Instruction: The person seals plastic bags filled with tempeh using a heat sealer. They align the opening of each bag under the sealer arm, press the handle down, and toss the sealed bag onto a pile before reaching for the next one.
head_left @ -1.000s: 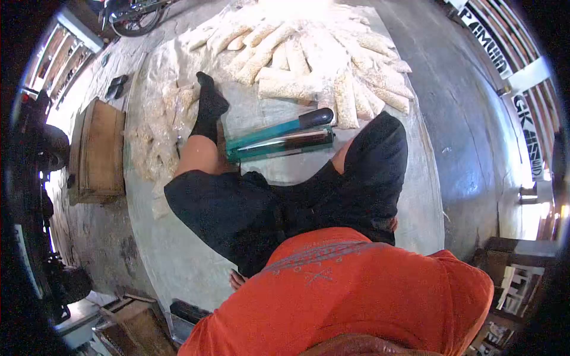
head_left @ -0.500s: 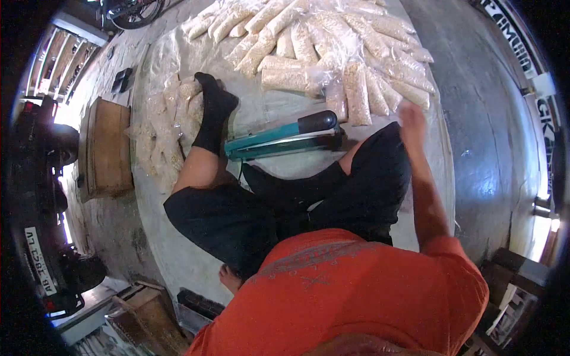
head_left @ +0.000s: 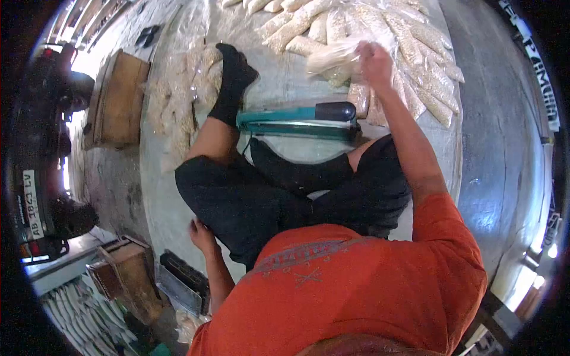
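My right hand point(head_left: 375, 62) is closed on the end of a clear plastic bag with pale contents point(head_left: 332, 58), blurred by motion, over the pile of filled bags point(head_left: 415, 47). Below it a teal sealer with a black end point(head_left: 285, 117) lies across the mat, in front of my crossed legs. My left hand point(head_left: 203, 235) rests low beside my left thigh, near the mat; its fingers are partly hidden and small. More clear bags with pale contents point(head_left: 178, 89) lie left of my socked foot.
A wooden box point(head_left: 122, 98) stands at the left edge of the pale mat point(head_left: 160, 196). Behind it is a vehicle with a plate point(head_left: 32, 204). At lower left are a second wooden box point(head_left: 133, 276) and a dark tray point(head_left: 181, 282).
My right hand has moved left and up over the pile and has taken hold of a bag. My left hand has come into view at lower left. The camera view has shifted.
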`<state>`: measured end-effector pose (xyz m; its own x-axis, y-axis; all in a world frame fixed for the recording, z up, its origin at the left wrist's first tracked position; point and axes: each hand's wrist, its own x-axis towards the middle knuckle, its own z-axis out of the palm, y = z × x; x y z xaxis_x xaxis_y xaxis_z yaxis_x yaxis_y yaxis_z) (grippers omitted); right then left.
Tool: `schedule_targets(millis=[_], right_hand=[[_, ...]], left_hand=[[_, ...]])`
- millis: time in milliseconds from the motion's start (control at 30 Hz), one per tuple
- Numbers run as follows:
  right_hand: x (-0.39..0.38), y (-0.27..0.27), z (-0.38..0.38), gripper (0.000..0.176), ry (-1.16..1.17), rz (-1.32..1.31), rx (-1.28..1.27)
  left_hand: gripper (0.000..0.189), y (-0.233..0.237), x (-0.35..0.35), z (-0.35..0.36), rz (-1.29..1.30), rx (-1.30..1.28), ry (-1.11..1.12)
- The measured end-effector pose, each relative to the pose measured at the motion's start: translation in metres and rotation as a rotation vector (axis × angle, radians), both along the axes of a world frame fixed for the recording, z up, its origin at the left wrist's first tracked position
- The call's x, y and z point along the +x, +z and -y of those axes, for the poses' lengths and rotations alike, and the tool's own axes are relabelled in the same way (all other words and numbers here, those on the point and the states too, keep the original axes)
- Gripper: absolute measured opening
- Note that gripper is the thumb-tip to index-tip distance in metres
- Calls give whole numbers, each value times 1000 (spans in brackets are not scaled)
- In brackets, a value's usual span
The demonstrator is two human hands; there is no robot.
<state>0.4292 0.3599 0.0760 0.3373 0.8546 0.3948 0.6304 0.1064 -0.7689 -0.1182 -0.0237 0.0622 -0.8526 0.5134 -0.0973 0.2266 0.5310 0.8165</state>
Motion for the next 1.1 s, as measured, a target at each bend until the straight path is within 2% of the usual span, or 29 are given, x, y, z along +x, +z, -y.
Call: schedule_targets(millis=[33, 100, 133, 167, 233, 267, 333, 400, 467, 500, 533, 567, 600, 633, 667, 700, 733, 767, 833, 900, 967, 1100], right_hand=[[-3, 32, 17, 38, -26, -32, 98], [8, 73, 48, 34, -115, 32, 284], [23, 82, 61, 28, -149, 142, 459], [37, 92, 75, 23, -183, 251, 638], [43, 121, 117, 17, 71, -60, 820], [31, 143, 143, 18, 66, -79, 815], [7, 178, 194, 20, 51, -47, 752], [-30, 183, 232, 19, -60, -234, 744], [-63, 161, 265, 19, -117, -364, 696], [-66, 144, 278, 19, 26, -213, 631], [-69, 122, 289, 19, 165, -65, 565], [-83, 90, 300, 11, 74, -172, 433], [-105, 92, 307, 8, 64, -58, 338], [-120, 77, 316, 9, 73, -217, 44], [-128, 55, 322, 10, 104, -329, -147], [-132, 38, 323, 10, 93, -335, -149], [-137, 26, 322, 11, 166, -453, -248], [-140, 16, 322, 12, 245, -570, -349], [-144, 33, 309, 17, 273, -603, -393], [-146, 60, 292, 22, 295, -506, -442], [-140, 52, 279, 24, 340, -531, -410], [-133, 48, 262, 22, 333, -658, -414]], left_hand=[[48, 15, 13, -11, -170, -2, -62], [42, 37, 35, -30, -568, 28, -234], [38, 48, 49, -41, -797, 64, -340], [34, 56, 66, -54, -877, 126, -435], [26, 74, 103, -75, -993, 248, -666], [27, 84, 126, -82, -985, 326, -791], [30, 91, 173, -97, -729, 459, -1108], [48, 88, 213, -110, -394, 398, -1454], [65, 72, 248, -111, -76, 447, -1585], [65, 71, 254, -106, -69, 453, -1584], [66, 72, 257, -101, 158, 385, -1593], [67, 72, 257, -97, 382, 310, -1592], [51, 55, 254, -92, 617, 310, -1497], [51, 50, 246, -88, 620, 300, -1505], [38, 46, 234, -86, 529, 247, -1398], [26, 45, 225, -87, 436, 198, -1288], [26, 45, 222, -89, 435, 190, -1293], [17, 45, 220, -92, 459, 268, -1217], [13, 47, 217, -93, 483, 329, -1123], [13, 52, 219, -101, 546, 366, -990], [14, 48, 221, -109, 502, 441, -960], [13, 49, 226, -121, 578, 459, -896]])
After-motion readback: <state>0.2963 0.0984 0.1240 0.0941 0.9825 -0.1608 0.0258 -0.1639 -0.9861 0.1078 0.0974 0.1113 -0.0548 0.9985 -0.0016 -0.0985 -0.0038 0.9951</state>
